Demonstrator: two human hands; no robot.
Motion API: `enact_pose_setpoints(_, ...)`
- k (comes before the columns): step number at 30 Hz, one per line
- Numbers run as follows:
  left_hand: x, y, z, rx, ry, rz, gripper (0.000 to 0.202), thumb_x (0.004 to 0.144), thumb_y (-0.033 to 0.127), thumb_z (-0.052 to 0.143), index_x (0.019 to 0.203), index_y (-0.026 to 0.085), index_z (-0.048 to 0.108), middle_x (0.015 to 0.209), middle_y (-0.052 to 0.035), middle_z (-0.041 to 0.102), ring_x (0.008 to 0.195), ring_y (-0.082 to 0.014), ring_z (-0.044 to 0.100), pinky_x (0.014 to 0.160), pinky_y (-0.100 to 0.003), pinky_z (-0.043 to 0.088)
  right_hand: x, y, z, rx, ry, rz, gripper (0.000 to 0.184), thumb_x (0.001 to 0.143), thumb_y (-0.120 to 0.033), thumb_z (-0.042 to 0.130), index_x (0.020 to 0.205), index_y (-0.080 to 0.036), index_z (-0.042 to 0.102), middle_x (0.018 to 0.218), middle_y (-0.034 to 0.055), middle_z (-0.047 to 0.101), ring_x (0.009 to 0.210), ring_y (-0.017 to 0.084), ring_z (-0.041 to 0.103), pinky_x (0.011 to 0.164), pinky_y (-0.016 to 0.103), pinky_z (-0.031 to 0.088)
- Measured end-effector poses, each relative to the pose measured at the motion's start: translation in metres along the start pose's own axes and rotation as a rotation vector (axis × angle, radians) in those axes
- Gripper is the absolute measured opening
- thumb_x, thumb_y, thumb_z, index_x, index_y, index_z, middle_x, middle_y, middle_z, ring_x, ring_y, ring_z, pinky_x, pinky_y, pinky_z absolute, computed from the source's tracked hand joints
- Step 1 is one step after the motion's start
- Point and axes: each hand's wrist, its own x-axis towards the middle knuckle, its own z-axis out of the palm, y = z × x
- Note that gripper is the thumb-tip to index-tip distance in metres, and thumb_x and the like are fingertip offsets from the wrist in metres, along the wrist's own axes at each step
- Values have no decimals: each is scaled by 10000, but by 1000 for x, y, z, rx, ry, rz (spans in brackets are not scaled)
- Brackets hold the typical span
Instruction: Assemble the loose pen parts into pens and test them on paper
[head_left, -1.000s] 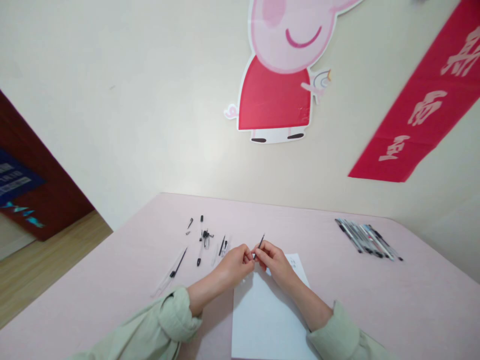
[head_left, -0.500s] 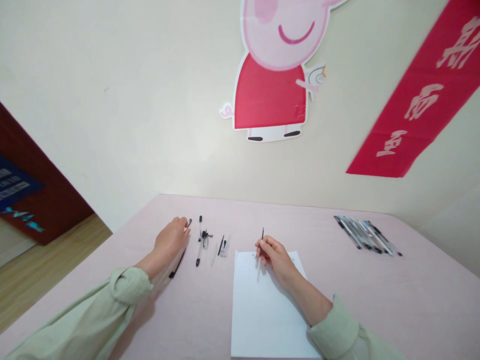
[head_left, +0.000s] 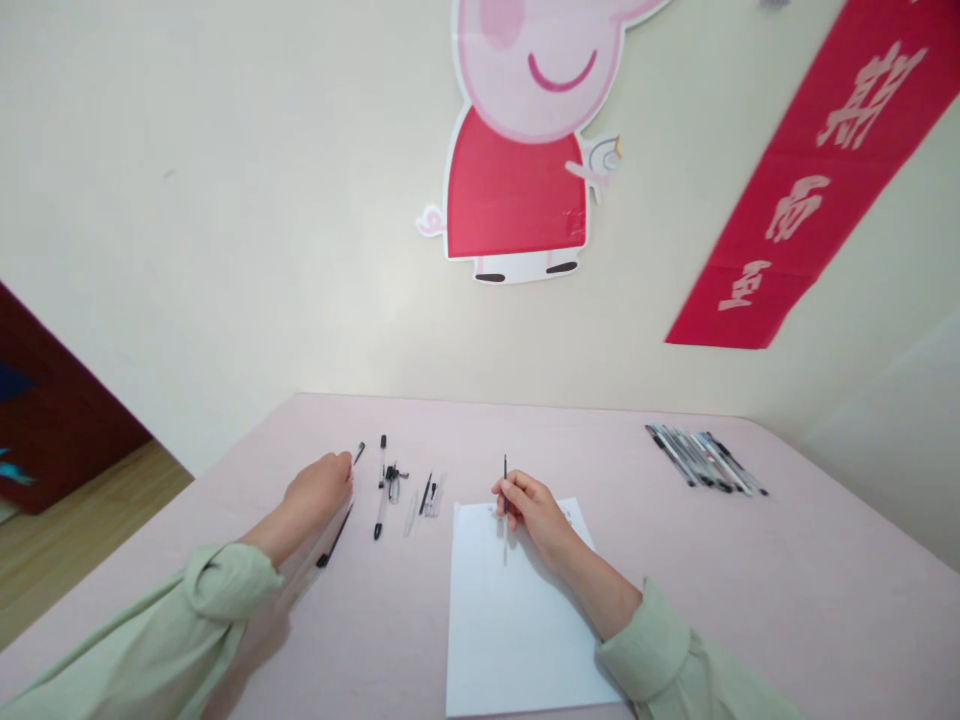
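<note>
My right hand (head_left: 529, 510) is closed in a pinch round a slim pen refill (head_left: 505, 478), dark at its upper end, held nearly upright over the top of a white sheet of paper (head_left: 517, 620). At the left, my left hand (head_left: 321, 492) rests low over the table with its fingers curled together; the fingertips are hidden, so what they hold cannot be made out. A small black-ended pen piece (head_left: 360, 452) lies just past these fingers. Below the hand is a thin black pen part (head_left: 337, 535). Small marks show on the paper by my right hand.
Between my hands lie a clear pen with black ends (head_left: 378, 525), a small cluster of black pen parts (head_left: 393, 478), a clear tube (head_left: 411, 514) and a short dark refill (head_left: 426, 494). Several pens (head_left: 705, 460) lie side by side at the right, on the pink tablecloth (head_left: 750, 600).
The view has turned a little right, so everything sits further left. My left hand has drawn slightly back from the black-ended piece. My right hand keeps the refill over the paper.
</note>
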Motion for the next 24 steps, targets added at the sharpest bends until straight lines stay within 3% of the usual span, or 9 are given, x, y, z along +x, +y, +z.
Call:
enact_pose_setpoints(3,3,2,-8,-129,-7,-20,159,667,85,546,567,190,482,604,-45,564,734,-253,611,654,-302,385,1,1,0,-13,-2,-5,323,816,-472,583,818,-149,587,610,-29,574,432,52,408,458,195,269)
enact_pose_setpoints(6,0,18,-16,-345,11,-14,190,648,75,561,564,204,449,576,-7,520,741,-245,598,684,-311,395,1,0,0,-41,-8,-9,324,820,-477,572,818,-154,595,578,-40,545,428,59,390,447,196,260)
enact_pose_setpoints(10,-19,71,-9,-778,-63,40,64,718,166,599,726,199,544,656,22,585,688,-171,602,684,-275,446,-1,-2,2,-88,0,-36,314,834,-469,560,837,-159,610,524,-56,487,428,66,352,440,200,246)
enact_pose_setpoints(12,-30,105,3,-1184,-179,18,74,734,197,626,774,186,564,685,14,612,665,-144,615,690,-272,482,-3,-2,2,-89,19,-40,320,842,-474,550,854,-160,612,511,-60,473,419,64,333,427,198,230)
enact_pose_setpoints(16,-40,154,30,-1616,-285,-62,114,741,196,673,757,172,562,741,-13,644,679,-106,629,742,-253,512,-3,-3,-1,-86,96,-63,343,839,-503,544,848,-167,610,488,-67,443,408,67,321,403,194,224)
enact_pose_setpoints(19,-36,166,40,-1854,-351,-152,123,758,162,680,729,170,561,725,-14,636,671,-91,622,731,-222,513,-3,-3,-2,-132,138,-104,342,831,-505,550,788,-170,602,463,-74,406,413,71,321,408,197,244)
enact_pose_setpoints(24,-26,161,41,-2079,-499,-275,128,825,96,587,718,162,569,700,-17,627,668,-89,627,702,-207,519,-3,-1,2,-268,83,-138,286,839,-434,544,749,-170,607,465,-73,398,435,80,334,449,220,257)
